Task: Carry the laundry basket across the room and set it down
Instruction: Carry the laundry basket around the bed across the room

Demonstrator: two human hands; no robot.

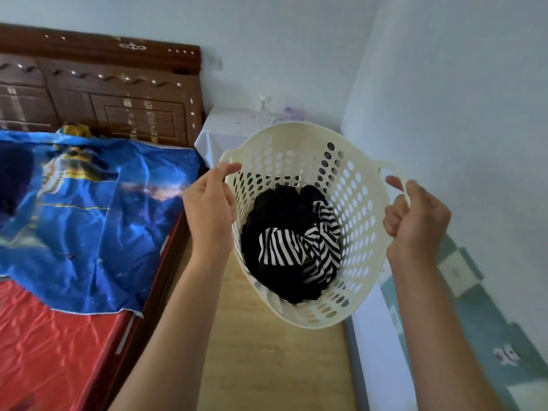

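A cream plastic laundry basket with round holes in its walls hangs in the air above the wooden floor, between the bed and the right wall. Inside it lie black clothes and a black-and-white striped garment. My left hand grips the basket's left handle at the rim. My right hand is closed around the right handle. The basket tilts slightly toward me, its bottom hidden by the clothes.
A bed with a red sheet and blue printed cover fills the left, its dark wooden headboard at the back. A small table under white cloth stands ahead by the far wall. A narrow strip of wooden floor runs between bed and right wall.
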